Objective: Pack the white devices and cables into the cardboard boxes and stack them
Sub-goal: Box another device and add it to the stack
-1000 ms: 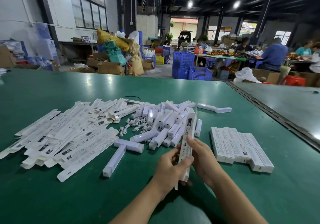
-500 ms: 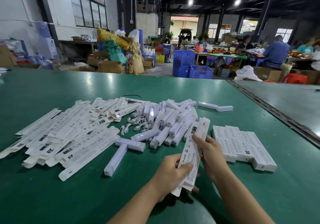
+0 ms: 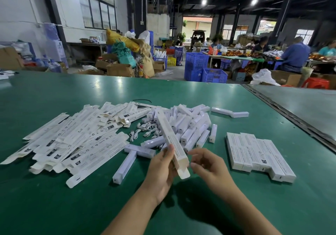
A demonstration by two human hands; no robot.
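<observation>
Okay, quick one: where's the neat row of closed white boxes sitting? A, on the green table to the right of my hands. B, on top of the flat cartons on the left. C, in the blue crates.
A: the row of closed boxes lies side by side on the green table, right of the right hand, while the left hand holds one long box.

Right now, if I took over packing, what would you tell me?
Left hand grips one long box, tilted over the pile.
Right hand is open beside its near end, holding nothing.
Done: a row of closed boxes lies at the right of the green table.
Left: many loose white devices, cables and flat boxes to pack.
</observation>
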